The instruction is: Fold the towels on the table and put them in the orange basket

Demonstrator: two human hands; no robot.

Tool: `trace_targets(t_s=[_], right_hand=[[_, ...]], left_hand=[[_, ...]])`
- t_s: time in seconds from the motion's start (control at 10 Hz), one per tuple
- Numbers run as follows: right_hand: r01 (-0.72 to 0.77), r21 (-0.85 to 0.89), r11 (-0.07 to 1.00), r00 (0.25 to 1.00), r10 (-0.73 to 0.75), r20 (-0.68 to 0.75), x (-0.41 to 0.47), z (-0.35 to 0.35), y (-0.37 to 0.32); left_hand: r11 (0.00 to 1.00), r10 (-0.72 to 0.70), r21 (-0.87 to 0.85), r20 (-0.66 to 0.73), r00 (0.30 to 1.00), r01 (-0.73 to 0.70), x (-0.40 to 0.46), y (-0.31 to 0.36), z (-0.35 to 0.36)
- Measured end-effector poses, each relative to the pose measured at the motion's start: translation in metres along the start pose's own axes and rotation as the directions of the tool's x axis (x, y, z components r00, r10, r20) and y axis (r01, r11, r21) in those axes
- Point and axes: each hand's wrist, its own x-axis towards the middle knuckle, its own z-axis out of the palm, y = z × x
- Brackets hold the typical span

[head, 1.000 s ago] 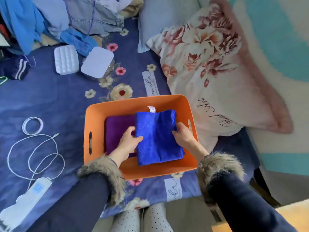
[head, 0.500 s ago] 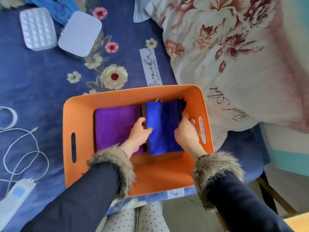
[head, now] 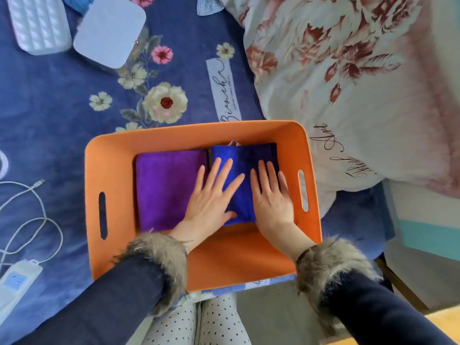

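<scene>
Seen from the head view, both hands lie flat inside the orange basket [head: 112, 170], which sits on a surface covered by a blue flowered cloth [head: 62, 108]. The left hand [head: 211, 200], its grip spread with straight fingers, presses across the seam between the folded purple towel [head: 164, 185] and the folded blue towel [head: 239, 165]. The right hand [head: 272, 197], grip likewise spread flat, presses on the blue towel. The towels lie side by side, touching. A floral pillow [head: 348, 83] lies beside the basket, and a white cable [head: 32, 220] sits at left.
</scene>
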Motion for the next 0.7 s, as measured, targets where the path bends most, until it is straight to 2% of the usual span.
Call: trace_targets(t_s=[0.1,0.2,0.4,0.5,0.6,0.7], right_hand=[[0.164,-0.153,0.975,0.929,-0.101,0.355,0.019,-0.001,0.013],[0.197,-0.252,0.948,0.881,-0.058,0.470,0.042,0.003,0.023],[0.207,-0.260,0.943,0.892,-0.073,0.445,0.052,0.030,0.018],[0.186,-0.209,0.960,0.884,-0.071,0.463,0.054,0.029,0.017],[0.043,0.143,0.989,0.893,-0.102,0.438,0.049,0.017,0.016],[-0.209,0.681,0.702,0.958,0.009,0.285,0.037,-0.018,0.024]], left_hand=[[0.990,0.032,0.130,0.192,0.981,-0.058,0.009,-0.006,0.007],[0.987,-0.022,0.156,0.319,0.948,-0.029,0.018,-0.021,0.015],[0.987,-0.097,0.156,0.359,0.928,0.043,0.022,-0.025,0.029],[0.986,-0.114,0.155,0.367,0.923,0.061,0.026,-0.020,0.028],[0.985,-0.118,0.160,0.379,0.918,0.061,0.025,-0.019,0.026],[0.978,-0.133,0.199,0.393,0.910,0.057,0.023,-0.017,0.021]])
